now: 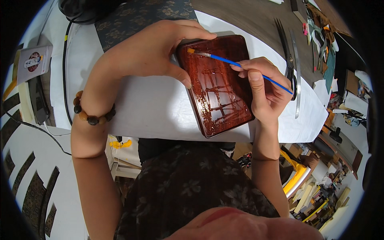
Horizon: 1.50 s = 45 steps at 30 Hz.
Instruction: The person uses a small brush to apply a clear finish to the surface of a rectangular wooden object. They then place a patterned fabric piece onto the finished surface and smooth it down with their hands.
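A reddish-brown, glossy rectangular wooden box or board [236, 92] lies on the white sheet, slightly turned. Wet-looking strokes cross on its top in a rough grid. My left hand [160, 48] curves round its upper left corner, thumb on the left edge and fingers along the far edge. In my right hand [266, 86] is a thin paintbrush [228, 61] with a blue handle, pinched between thumb and fingers. Its flat, amber-coloured bristles touch the top surface near the far left corner. The heel of the right hand is beside the right edge.
White paper [148, 100] covers the table under the work. Black scissors [286, 52] and a metal ruler [297, 72] lie to the right. A dark floral cloth [144, 20] is at the back, with a black cable [65, 76] on the left. Scraps [320, 36] are heaped far right.
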### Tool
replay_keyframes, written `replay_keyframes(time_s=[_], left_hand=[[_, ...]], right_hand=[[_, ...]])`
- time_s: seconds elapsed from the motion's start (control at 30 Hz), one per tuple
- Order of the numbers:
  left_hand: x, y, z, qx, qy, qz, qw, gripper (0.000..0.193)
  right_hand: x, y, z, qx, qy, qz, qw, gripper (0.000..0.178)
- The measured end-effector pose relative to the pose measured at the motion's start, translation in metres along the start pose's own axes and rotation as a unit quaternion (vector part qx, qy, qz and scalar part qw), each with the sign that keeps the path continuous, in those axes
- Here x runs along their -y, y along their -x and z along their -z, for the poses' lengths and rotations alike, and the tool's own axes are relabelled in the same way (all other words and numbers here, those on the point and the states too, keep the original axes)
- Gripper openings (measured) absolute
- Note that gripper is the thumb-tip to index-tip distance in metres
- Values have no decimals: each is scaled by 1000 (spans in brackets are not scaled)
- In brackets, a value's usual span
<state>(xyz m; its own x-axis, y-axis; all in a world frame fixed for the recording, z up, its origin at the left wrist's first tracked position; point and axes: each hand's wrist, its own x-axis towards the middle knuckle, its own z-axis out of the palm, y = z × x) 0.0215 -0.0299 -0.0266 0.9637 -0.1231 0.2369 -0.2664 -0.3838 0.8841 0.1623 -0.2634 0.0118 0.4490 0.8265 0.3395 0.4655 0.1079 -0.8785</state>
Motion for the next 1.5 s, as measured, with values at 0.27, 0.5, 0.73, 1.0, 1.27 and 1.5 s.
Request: replay_keyframes(time_s=[0.27,0.5,0.73,1.0,1.27,1.5], left_hand=[[-2,1,0,-1,10,23,1000,96],[-7,0,1,10,26,55,998,95],[-8,0,1,9,52,74,996,97],[-16,-4,5,29,45,105,993,98],[-12,-1,3,21,69,120,990,96],[-14,0,4,22,43,134,990,95]], right_hand=[[-2,2,5,-40,30,-21,999,10],[-3,3,12,-63,37,-38,997,11],[-3,4,19,-85,45,-55,994,13],[-1,8,27,-112,31,-11,993,11],[-9,7,18,-73,38,-26,996,11],[-9,8,29,-113,64,-44,991,14]])
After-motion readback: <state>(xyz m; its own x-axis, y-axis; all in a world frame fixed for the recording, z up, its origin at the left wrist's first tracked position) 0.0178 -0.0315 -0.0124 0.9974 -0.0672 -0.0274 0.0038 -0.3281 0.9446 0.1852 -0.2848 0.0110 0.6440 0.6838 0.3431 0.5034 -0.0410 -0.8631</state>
